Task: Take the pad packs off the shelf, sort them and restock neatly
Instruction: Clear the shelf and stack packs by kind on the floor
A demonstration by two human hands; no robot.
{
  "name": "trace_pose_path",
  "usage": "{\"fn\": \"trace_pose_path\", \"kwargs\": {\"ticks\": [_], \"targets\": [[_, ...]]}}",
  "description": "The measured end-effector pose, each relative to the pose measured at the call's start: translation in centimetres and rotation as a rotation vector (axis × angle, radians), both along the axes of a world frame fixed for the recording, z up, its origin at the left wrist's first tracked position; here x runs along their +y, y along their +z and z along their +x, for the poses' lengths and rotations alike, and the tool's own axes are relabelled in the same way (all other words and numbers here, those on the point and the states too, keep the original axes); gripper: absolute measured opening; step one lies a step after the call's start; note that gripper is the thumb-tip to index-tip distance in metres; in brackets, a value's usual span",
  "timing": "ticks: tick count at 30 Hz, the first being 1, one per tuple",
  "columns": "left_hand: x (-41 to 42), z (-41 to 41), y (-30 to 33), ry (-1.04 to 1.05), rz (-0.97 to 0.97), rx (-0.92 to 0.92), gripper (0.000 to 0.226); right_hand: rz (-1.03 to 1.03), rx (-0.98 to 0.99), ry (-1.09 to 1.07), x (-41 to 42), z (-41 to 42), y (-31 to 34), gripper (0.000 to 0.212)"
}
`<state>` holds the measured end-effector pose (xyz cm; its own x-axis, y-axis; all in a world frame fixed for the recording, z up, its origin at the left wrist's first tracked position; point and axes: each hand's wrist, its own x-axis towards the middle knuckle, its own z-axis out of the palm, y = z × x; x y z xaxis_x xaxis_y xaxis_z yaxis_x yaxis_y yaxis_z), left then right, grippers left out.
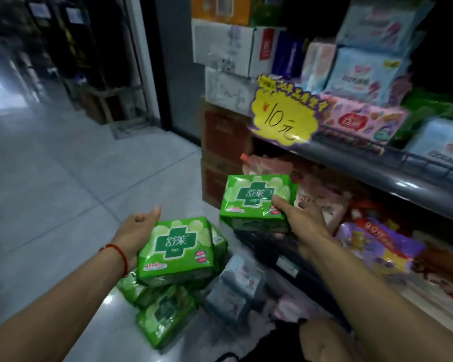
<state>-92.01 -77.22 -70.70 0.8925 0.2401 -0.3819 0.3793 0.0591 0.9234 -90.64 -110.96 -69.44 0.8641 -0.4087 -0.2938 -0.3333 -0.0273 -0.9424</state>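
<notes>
My right hand (302, 218) grips a green pad pack (256, 202) by its right edge and holds it in the air in front of the lower shelf (377, 176). My left hand (139, 231) holds another green pad pack (178, 250) from underneath, thumb raised; a second green pack seems to lie behind it. Below them on the floor sit more green packs (162, 317) and a grey-blue pack (237, 288). Pink and purple packs (377, 246) fill the lower shelf.
A yellow "10元" price sign (285, 116) hangs on the upper shelf rail. Blue, pink and green packs (364, 71) lie on the upper shelf. Cardboard boxes (225, 48) are stacked left of the shelving. Tiled floor (63, 178) stretches to the left. My knee (322, 340) shows at the bottom.
</notes>
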Motion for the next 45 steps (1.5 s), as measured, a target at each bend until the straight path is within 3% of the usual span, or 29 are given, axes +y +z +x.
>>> {"fn": "trace_pose_path", "kwargs": {"ticks": [2,4,6,7,10,14,18,23,27,31,37,42,45], "targets": [[2.3,-1.2,-3.4,0.12,0.028,0.073,0.042,0.002,0.04,0.052,1.3,0.6,-1.8,0.088],[3.8,-2.8,-6.9,0.219,0.054,0.142,0.046,0.0,0.083,0.102,1.8,2.2,-5.2,0.103],[4.4,-4.4,-10.9,0.311,0.067,0.233,0.064,-0.023,0.121,0.145,1.6,4.4,-9.9,0.126],[4.7,-5.1,-13.6,0.356,0.098,0.289,0.075,-0.026,0.136,0.153,2.2,4.6,-10.9,0.126],[4.3,-7.2,-19.1,0.476,0.227,0.425,0.097,-0.032,0.146,0.155,5.1,3.0,-9.8,0.081],[2.1,-8.1,-20.6,0.574,0.193,0.484,0.08,-0.045,0.222,0.202,6.3,2.9,-10.1,0.037],[1.2,-7.9,-22.4,0.626,0.19,0.482,0.079,-0.052,0.283,0.346,7.7,4.2,-11.4,0.045],[0.9,-7.2,-23.3,0.701,0.2,0.498,0.071,0.022,0.299,0.527,13.1,4.9,-11.9,0.028],[1.0,-7.0,-23.6,0.752,0.198,0.481,0.073,-0.116,0.271,0.671,16.2,4.6,-13.5,0.036],[1.5,-7.6,-22.5,0.78,0.224,0.445,0.062,-0.344,0.215,0.761,16.8,3.9,-13.6,0.057],[1.8,-8.7,-17.6,0.72,0.398,0.207,0.029,-0.374,0.23,0.771,15.7,3.7,-12.7,0.069],[-2.5,-7.8,-10.4,0.465,0.481,-0.176,0.018,-0.448,0.211,0.744,12.1,3.0,-9.5,0.046],[-6.6,-6.2,-5.9,0.29,0.375,-0.354,0.016,-0.441,0.157,0.759,8.5,1.9,-6.1,0.027]]}}
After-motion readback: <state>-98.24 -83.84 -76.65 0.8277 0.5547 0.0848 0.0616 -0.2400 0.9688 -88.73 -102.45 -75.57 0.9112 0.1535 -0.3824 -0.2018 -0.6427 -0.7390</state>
